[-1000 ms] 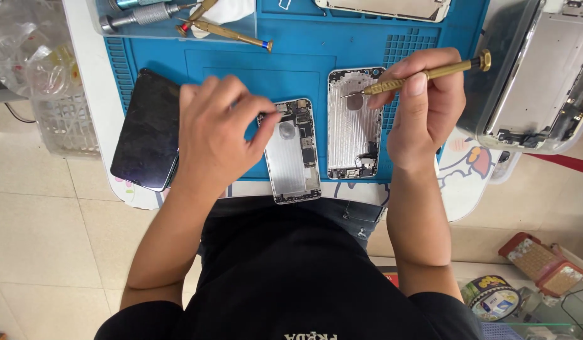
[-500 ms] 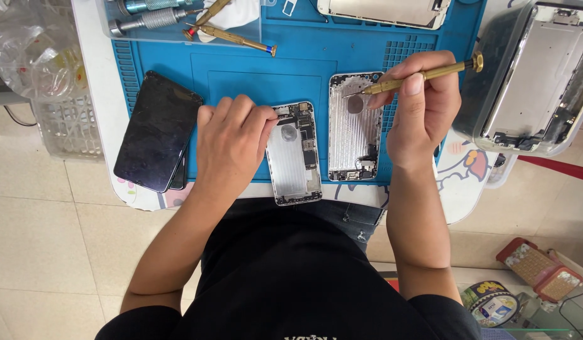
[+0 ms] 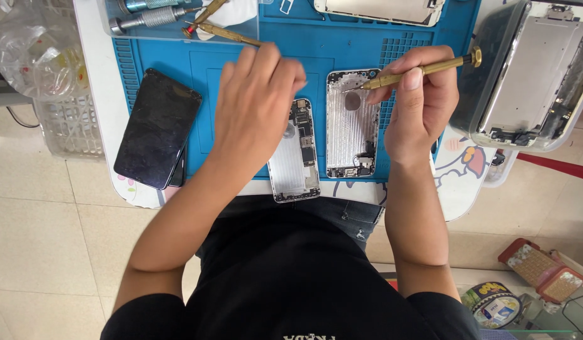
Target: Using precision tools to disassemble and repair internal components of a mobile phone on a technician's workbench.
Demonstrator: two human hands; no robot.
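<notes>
Overhead view of a phone repair bench, seen past the person's black shirt (image 3: pixel 291 283). Nearest the body, an opened phone body (image 3: pixel 296 157) with exposed circuit parts lies upright across the near edge of the blue work mat (image 3: pixel 341 50), its lower end overhanging onto the white table (image 3: pixel 90 75). The left hand (image 3: pixel 257 104) hovers over the upper part of this phone, fingers loosely spread and slightly curled, holding nothing; whether the fingertips touch the mat cannot be told. Just beside it on the right lies a second, emptied silver phone shell (image 3: pixel 351 126). The right hand (image 3: pixel 420 104) is closed around a brass screwdriver (image 3: pixel 417 68), pinched between thumb and fingers, the tip resting at the shell's upper edge. To the left, a dark phone screen (image 3: pixel 156 129) lies tilted, half on the mat. To the right, a clear tray (image 3: pixel 530 75) holds another screen assembly. At the far edge lie further screwdrivers (image 3: pixel 159 16) and a third phone part (image 3: pixel 379 9).
</notes>
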